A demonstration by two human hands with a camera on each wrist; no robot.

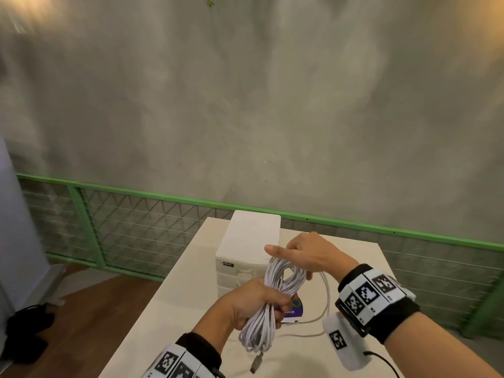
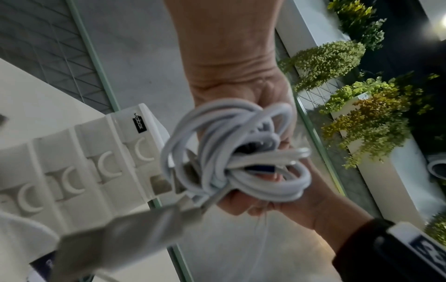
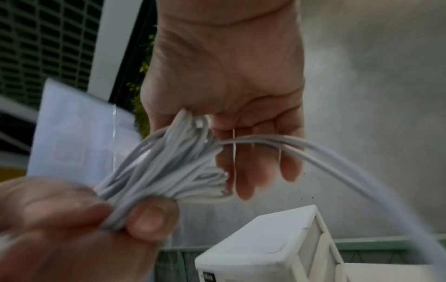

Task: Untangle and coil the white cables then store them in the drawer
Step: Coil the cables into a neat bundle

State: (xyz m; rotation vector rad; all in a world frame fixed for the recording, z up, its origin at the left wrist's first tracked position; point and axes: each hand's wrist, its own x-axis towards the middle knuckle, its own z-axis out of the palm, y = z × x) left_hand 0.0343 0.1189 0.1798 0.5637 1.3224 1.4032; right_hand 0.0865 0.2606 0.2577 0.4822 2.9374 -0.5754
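Note:
A bundle of white cable (image 1: 283, 279) is held in loops above the table. My left hand (image 1: 253, 301) grips it round the middle, fingers and thumb wrapped tight. At the top of the loops my right hand (image 1: 308, 255) holds the strands, thumb pointing left. A loose strand (image 1: 326, 296) runs from it down onto the table. A USB plug (image 1: 257, 362) dangles below the bundle. The white drawer unit (image 1: 251, 241) stands just behind, all drawers closed (image 2: 84, 162). The right wrist view shows the loose strand (image 3: 337, 162) crossing my fingers (image 3: 246, 171).
The white table (image 1: 191, 282) carries a purple card (image 1: 296, 309) under the bundle and more cable trailing to the right. A green mesh railing (image 1: 136, 190) runs behind the table. A dark object (image 1: 27, 323) lies on the wooden floor at left.

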